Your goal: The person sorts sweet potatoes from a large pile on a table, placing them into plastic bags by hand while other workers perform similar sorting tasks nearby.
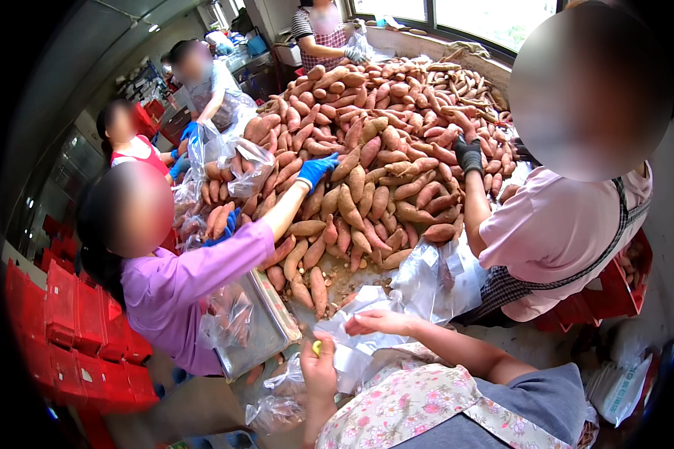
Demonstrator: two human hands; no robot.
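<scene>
My left hand (pixel 320 365) is closed around a small yellow object (pixel 317 348), perhaps a handle; most of it is hidden by the fingers. Palm flat and fingers stretched out, my right hand (pixel 381 324) hovers by clear plastic bags (pixel 365 303) and white sheets (pixel 350 363) at the heap's near edge. It appears to hold nothing. Beyond both hands rises a large heap of sweet potatoes (pixel 370 196). Below my left hand, a filled clear bag (pixel 283 393) lies near my floral apron (pixel 404 398).
A co-worker's blue-gloved hand (pixel 318 169) reaches onto the heap from the left, above a metal tray (pixel 258 342). On the right, another's black-gloved hand (pixel 468 154) touches a sweet potato. Stacked red crates (pixel 84 337) stand left; a red crate (pixel 623 280) stands right.
</scene>
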